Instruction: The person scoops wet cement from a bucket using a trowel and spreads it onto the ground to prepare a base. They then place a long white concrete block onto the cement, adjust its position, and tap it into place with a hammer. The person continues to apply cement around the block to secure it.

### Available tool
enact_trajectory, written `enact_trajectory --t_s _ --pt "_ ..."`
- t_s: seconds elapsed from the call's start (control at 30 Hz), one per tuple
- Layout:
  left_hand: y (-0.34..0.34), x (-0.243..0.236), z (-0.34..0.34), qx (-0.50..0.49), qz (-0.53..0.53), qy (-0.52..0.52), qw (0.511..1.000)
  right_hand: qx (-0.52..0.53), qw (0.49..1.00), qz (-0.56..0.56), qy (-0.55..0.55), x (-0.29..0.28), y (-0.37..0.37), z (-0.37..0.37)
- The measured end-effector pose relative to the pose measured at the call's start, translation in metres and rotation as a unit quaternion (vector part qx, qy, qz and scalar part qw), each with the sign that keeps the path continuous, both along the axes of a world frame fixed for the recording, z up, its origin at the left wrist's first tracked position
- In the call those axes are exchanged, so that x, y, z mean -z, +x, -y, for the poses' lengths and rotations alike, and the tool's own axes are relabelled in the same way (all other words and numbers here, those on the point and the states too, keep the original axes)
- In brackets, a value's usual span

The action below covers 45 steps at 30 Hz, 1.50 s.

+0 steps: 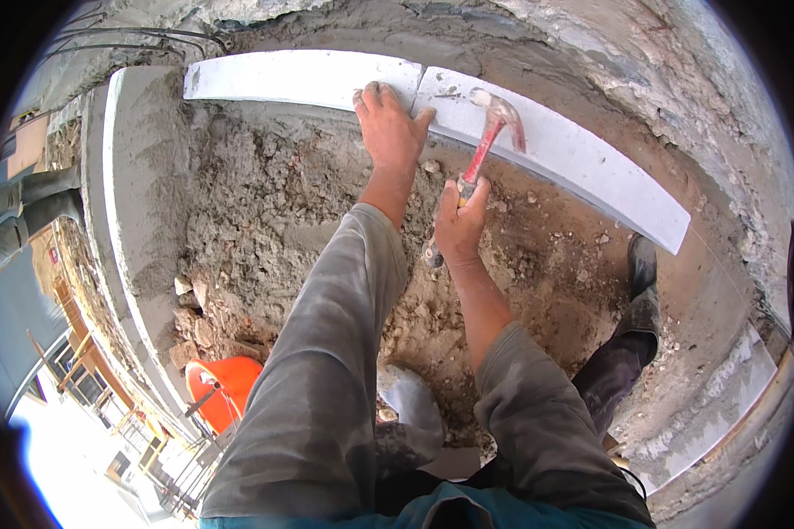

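Observation:
My right hand [460, 220] grips a claw hammer by its dark, worn handle. The hammer [485, 152] has a red neck, and its head is over the right-hand white slab [573, 145]; whether it touches the slab I cannot tell. My left hand [388, 128] lies with fingers spread on the near edge of the left-hand white slab [300, 78], close to the joint, its thumb reaching toward the right-hand slab. The two slabs meet end to end in a narrow seam. Grey mortar shows along the near side of the left one.
Rough grey mortar and rubble [273, 185] fill the ground before me. An orange bucket [229, 388] stands at lower left beside broken bricks [194, 331]. A white-edged ledge [119, 220] runs down the left, with another person's legs [35, 207] beyond. My boot [641, 273] is at right.

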<state>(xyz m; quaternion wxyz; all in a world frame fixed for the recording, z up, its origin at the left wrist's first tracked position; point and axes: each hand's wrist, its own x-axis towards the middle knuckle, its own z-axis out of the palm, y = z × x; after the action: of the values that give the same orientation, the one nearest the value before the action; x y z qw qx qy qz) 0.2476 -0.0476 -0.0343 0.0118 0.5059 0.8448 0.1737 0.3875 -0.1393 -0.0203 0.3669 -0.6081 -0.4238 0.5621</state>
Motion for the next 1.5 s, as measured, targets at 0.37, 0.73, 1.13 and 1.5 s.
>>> enact_trajectory --t_s 0.37,0.73,1.13,1.5 --pt "-0.005 -0.002 0.005 0.0 -0.025 -0.01 1.0 -0.06 0.998 -0.004 -0.017 0.0 -0.009 -0.008" --pt "-0.006 -0.004 0.006 -0.008 -0.003 -0.013 1.0 -0.003 1.0 -0.019 -0.009 -0.004 -0.016 -0.006" --pt "-0.003 -0.001 0.003 0.006 -0.021 0.005 1.0 -0.126 0.985 0.114 0.018 -0.002 -0.014 -0.024" --pt "-0.006 0.001 0.007 0.009 -0.023 -0.001 1.0 -0.147 0.97 0.176 0.084 -0.012 -0.001 -0.028"
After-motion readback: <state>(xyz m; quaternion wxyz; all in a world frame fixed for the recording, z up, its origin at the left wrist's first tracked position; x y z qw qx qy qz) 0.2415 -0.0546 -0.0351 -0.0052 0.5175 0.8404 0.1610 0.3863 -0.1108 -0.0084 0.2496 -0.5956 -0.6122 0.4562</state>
